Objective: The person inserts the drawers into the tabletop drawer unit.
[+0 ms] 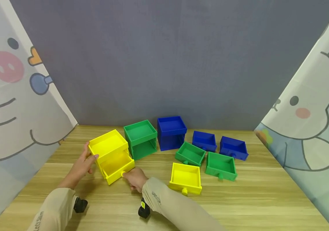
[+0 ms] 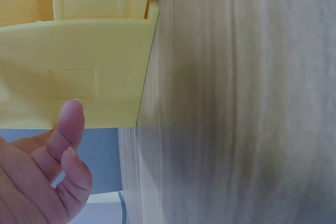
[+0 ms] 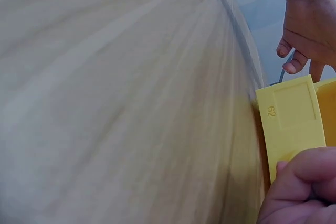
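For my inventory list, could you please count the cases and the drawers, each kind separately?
Cases: 3 (yellow case, green case, blue case)
Drawers: 6 (partly inserted yellow drawer, loose yellow drawer, left green drawer, right green drawer, left blue drawer, right blue drawer)
Total: 9

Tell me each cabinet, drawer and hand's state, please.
Yellow cabinet: drawer partly inserted
Inserted yellow drawer: partly out
Loose yellow drawer: empty
Green cabinet: open, drawerless
Left green drawer: empty
Right green drawer: empty
Blue cabinet: open, drawerless
Left blue drawer: empty
Right blue drawer: empty
Left hand: touching yellow cabinet
Right hand: pinching inserted drawer's knob
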Action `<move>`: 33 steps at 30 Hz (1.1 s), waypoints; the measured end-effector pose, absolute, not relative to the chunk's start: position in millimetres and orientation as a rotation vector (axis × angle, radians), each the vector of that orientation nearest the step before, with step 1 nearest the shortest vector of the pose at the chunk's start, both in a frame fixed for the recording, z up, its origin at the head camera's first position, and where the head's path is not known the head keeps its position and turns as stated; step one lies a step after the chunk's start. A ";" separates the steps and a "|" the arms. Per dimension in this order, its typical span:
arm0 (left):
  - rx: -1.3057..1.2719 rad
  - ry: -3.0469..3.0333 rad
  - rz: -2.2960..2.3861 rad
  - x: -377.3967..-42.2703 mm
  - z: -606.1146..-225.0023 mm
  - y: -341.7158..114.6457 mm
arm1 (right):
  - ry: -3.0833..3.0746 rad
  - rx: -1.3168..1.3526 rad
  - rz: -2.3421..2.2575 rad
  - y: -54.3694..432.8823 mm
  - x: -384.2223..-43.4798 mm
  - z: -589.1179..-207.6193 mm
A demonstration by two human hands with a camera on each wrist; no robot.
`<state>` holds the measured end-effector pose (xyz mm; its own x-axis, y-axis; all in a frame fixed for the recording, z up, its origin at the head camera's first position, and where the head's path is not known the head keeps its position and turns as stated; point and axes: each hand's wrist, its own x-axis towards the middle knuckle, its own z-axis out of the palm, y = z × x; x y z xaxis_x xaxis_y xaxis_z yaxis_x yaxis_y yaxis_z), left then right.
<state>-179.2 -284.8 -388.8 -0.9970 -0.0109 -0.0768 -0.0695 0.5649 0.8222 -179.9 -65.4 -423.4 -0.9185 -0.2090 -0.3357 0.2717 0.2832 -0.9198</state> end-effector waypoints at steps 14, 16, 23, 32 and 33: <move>-0.046 2.726 1.467 -175.8 -387.5 -287.0 | 2.177 0.054 -1.681 -73.7 -185.9 -423.4; -0.044 2.734 1.465 -176.1 -387.2 -286.0 | 2.169 0.062 -1.682 -74.3 -187.1 -424.0; -0.056 2.744 1.472 -177.7 -388.7 -283.6 | 2.155 0.060 -1.686 -75.4 -189.6 -426.6; -0.061 2.697 1.528 -177.8 -391.4 -283.3 | 2.155 0.049 -1.729 -79.6 -191.9 -429.6; -0.068 2.706 1.520 -177.3 -391.1 -283.7 | 2.153 0.048 -1.736 -80.7 -192.1 -429.3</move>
<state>-177.3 -283.7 -391.1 -0.9983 -0.0200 -0.0541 -0.0566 0.5198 0.8524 -192.1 -80.7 -429.3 -0.9298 -0.2042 -0.3061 0.2558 0.2393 -0.9366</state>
